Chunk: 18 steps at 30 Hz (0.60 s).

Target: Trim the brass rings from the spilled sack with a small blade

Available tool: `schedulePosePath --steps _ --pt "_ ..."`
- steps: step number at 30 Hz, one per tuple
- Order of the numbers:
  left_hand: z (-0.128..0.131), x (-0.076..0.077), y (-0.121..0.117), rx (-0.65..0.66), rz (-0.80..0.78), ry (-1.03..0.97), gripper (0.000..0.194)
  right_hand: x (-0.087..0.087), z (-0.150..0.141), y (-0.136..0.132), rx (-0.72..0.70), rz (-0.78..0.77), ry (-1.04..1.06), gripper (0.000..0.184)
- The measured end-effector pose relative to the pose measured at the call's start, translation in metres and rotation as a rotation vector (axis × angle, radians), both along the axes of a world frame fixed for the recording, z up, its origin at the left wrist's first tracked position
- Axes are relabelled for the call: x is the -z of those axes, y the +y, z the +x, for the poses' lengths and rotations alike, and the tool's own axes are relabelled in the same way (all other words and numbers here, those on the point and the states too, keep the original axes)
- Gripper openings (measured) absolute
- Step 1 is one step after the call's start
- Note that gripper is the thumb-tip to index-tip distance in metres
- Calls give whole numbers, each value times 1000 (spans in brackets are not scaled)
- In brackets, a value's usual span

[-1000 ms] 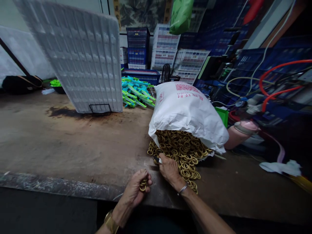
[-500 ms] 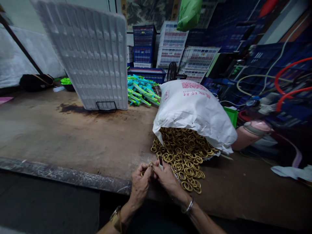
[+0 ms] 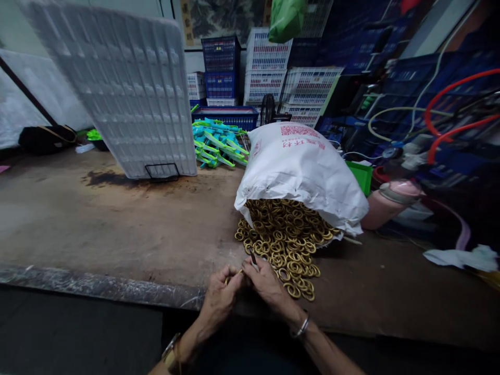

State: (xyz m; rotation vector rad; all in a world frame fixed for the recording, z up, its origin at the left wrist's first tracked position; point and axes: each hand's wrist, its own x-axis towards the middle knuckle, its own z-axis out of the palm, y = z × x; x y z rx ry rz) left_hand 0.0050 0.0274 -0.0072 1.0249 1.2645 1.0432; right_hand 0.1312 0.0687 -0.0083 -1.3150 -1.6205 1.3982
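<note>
Over the table's front edge my two hands meet, fingers closed. My left hand (image 3: pixel 222 291) pinches a brass-coloured ring (image 3: pixel 227 280), mostly covered by the fingers. Gripped in my right hand (image 3: pixel 269 286) is a slim knife-like tool (image 3: pixel 253 258), whose dark pointed end sticks up past the fingers; the rest of it is hidden. My right fingertips touch or nearly touch the ring in my left hand. Just beyond and right of the hands lies a heap of similar rings (image 3: pixel 291 255), spilling from the mouth of a white woven sack (image 3: pixel 300 166) with red print.
A ribbed translucent panel (image 3: pixel 128 99) stands in a black wire stand (image 3: pixel 162 172) on the wooden table (image 3: pixel 117 224). Behind the sack lie blue-and-green plastic parts (image 3: pixel 219 143). A pink bottle (image 3: pixel 390 203) is right of the sack; stacked crates (image 3: pixel 265 67) stand at the back.
The view has swung slightly, so the scene sits further left. My hands stay together at the ring, and the tool's dark end leans more to the left.
</note>
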Motion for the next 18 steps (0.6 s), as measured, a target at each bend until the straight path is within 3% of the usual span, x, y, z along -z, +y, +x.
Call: schedulePosePath --steps 3,7,12,18 --pt "2 -5 -3 53 -193 -227 26 6 3 1 3 -52 83 26" --pt "5 -6 -6 78 -200 -391 25 3 8 -2 -12 7 92 29" --pt "14 -6 -7 59 -172 -222 29 -9 15 -7 -40 159 -8 25" --pt "22 -10 -9 47 -182 -99 31 -5 26 -6 10 160 -51 27"
